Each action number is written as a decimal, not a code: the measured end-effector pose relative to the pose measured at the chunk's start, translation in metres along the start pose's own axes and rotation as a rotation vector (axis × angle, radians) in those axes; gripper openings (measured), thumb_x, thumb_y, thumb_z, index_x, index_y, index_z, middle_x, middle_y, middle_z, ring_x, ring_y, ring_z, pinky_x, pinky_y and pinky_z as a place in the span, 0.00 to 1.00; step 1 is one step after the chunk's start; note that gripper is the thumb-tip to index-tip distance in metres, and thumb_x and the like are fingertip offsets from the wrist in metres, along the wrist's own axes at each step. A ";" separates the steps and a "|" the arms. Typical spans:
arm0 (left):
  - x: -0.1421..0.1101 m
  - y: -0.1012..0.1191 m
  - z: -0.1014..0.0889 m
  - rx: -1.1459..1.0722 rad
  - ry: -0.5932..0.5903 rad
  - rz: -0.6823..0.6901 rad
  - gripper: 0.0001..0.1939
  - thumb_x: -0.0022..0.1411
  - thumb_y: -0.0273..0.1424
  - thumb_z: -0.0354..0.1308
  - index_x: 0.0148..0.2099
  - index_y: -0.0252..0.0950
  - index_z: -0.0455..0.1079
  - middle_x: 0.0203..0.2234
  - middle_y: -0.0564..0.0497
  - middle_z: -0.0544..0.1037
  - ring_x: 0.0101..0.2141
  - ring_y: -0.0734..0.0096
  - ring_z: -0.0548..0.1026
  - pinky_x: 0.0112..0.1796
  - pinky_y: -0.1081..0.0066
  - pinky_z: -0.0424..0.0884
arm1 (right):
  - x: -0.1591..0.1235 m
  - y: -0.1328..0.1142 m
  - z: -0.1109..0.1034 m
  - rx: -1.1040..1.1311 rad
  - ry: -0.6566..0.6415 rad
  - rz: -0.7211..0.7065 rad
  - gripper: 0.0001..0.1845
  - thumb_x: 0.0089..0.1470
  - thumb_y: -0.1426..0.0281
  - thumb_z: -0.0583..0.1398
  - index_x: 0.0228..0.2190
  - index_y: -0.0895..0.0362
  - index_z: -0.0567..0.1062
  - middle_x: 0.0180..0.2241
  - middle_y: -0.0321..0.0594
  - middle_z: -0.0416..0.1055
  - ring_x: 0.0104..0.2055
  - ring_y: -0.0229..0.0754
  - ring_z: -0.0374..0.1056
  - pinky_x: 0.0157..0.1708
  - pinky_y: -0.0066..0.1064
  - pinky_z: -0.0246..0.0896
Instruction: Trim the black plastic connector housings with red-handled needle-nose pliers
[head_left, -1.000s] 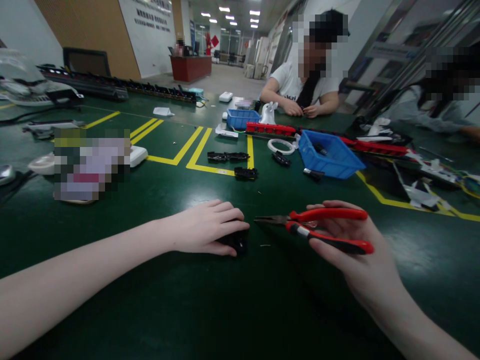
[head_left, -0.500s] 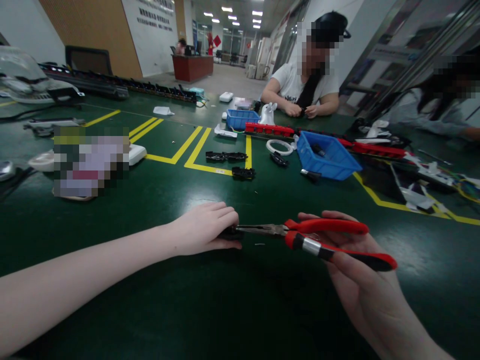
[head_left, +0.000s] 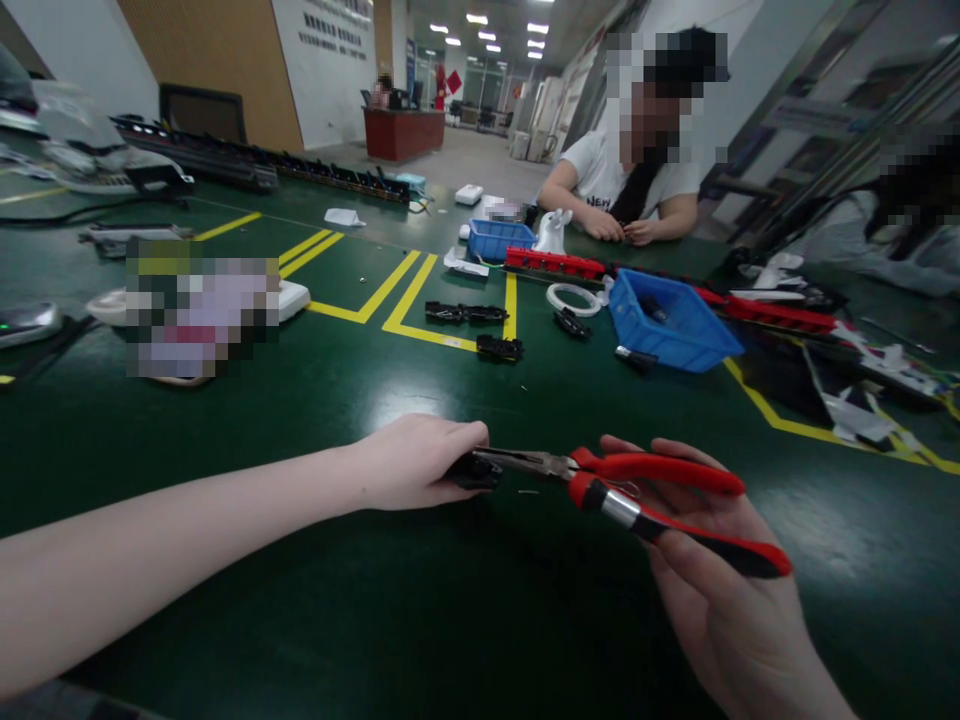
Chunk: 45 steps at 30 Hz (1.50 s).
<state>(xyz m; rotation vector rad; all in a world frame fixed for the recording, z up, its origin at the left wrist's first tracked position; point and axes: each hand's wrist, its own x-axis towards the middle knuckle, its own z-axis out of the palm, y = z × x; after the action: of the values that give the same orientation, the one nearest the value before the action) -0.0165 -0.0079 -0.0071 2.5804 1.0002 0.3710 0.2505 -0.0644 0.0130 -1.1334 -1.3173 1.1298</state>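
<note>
My left hand (head_left: 420, 460) is closed around a small black part (head_left: 480, 472), whose right end sticks out past the fingers. My right hand (head_left: 720, 560) grips long-nose pliers (head_left: 615, 490) with red and black handles, held spread in the palm. The pliers' narrow jaws reach left to the top of the black part; whether they pinch anything there I cannot tell. Just below the jaws a thin short sliver (head_left: 528, 491) lies on the green table (head_left: 360, 620). Beyond my hands rest similar black parts (head_left: 466, 313), with another black piece (head_left: 499, 348) nearer.
A blue bin (head_left: 675, 335) holding dark pieces stands at right, beside a white ring (head_left: 573, 298) and red strips (head_left: 555, 263). A smaller blue bin (head_left: 501, 240) sits farther back. A phone-like object (head_left: 210, 310) lies at left. A co-worker (head_left: 622, 190) sits opposite.
The left fingers have shifted, so more of the black part shows. The pliers' handles sit slightly lower and a bit wider apart. The whole view has swung slightly left.
</note>
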 end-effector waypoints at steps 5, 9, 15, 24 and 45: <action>-0.001 0.000 -0.001 -0.080 -0.002 0.018 0.10 0.65 0.35 0.58 0.44 0.37 0.64 0.34 0.52 0.75 0.33 0.68 0.75 0.30 0.72 0.65 | 0.003 0.001 0.001 0.034 0.008 -0.014 0.23 0.50 0.64 0.65 0.48 0.47 0.70 0.52 0.45 0.74 0.52 0.58 0.71 0.51 0.57 0.68; 0.000 -0.002 -0.001 -0.075 -0.006 0.054 0.08 0.67 0.35 0.56 0.43 0.36 0.66 0.35 0.52 0.74 0.33 0.70 0.74 0.29 0.72 0.65 | 0.003 0.004 -0.001 -0.024 -0.024 -0.017 0.23 0.53 0.64 0.63 0.51 0.47 0.68 0.53 0.46 0.73 0.53 0.57 0.70 0.51 0.58 0.68; 0.002 -0.003 -0.001 -0.049 -0.001 0.080 0.12 0.67 0.39 0.56 0.42 0.35 0.67 0.33 0.52 0.73 0.32 0.70 0.73 0.29 0.72 0.62 | 0.002 0.005 0.002 -0.022 -0.023 -0.011 0.23 0.51 0.65 0.64 0.49 0.47 0.68 0.53 0.45 0.73 0.53 0.58 0.70 0.51 0.58 0.68; 0.002 -0.004 -0.006 -0.089 -0.046 0.061 0.18 0.66 0.46 0.56 0.39 0.34 0.68 0.32 0.52 0.73 0.31 0.69 0.72 0.27 0.72 0.59 | 0.002 0.004 0.004 -0.048 -0.031 -0.049 0.21 0.50 0.65 0.65 0.46 0.45 0.68 0.52 0.42 0.73 0.52 0.55 0.72 0.49 0.54 0.71; 0.001 -0.010 -0.011 -0.283 -0.083 0.122 0.24 0.56 0.52 0.63 0.39 0.36 0.71 0.28 0.53 0.73 0.29 0.69 0.70 0.26 0.74 0.58 | -0.002 -0.004 0.005 -0.013 -0.073 -0.088 0.22 0.47 0.61 0.66 0.44 0.43 0.68 0.49 0.40 0.76 0.52 0.56 0.72 0.46 0.53 0.72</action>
<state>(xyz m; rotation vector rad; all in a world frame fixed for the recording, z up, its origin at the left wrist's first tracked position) -0.0254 0.0017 -0.0012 2.3843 0.7072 0.4023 0.2458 -0.0675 0.0168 -1.0413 -1.4189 1.1083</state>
